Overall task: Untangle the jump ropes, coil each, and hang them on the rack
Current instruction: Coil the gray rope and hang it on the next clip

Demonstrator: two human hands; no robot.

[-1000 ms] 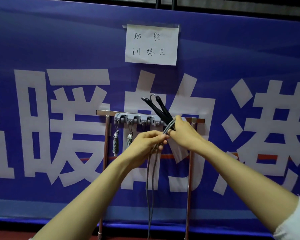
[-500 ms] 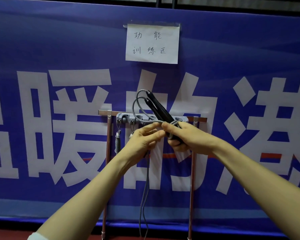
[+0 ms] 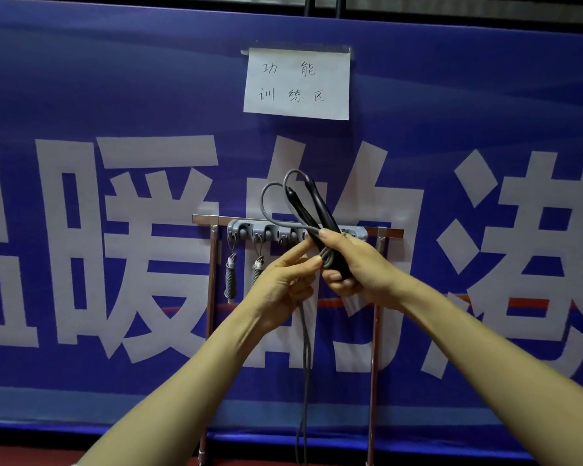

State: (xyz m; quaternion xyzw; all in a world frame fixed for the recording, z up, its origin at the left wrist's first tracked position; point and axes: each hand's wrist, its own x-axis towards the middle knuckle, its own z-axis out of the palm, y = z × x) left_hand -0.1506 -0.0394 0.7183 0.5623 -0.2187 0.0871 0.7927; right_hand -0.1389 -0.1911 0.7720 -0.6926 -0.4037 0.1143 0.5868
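Observation:
My right hand [image 3: 354,267] grips the two black handles [image 3: 312,213] of a jump rope, which point up and to the left. The grey rope [image 3: 305,348] loops above the handles, wraps round them, and hangs down in long strands toward the floor. My left hand [image 3: 283,277] pinches the grey rope right beside the handles. Both hands are just in front of the rack [image 3: 216,219], a metal bar on two posts with a grey hook strip [image 3: 266,230]. Two coiled grey ropes [image 3: 230,280] hang from the left hooks.
A large blue banner [image 3: 81,95] with white characters fills the background behind the rack. A white paper sign [image 3: 297,84] is taped above it. The rack's right post [image 3: 374,364] stands under my right forearm. Red floor [image 3: 31,455] shows at the bottom.
The grey rope has been drawn into loops above the handles and wound round them. My hands stayed close together in front of the rack, the right hand shifting its grip lower on the handles.

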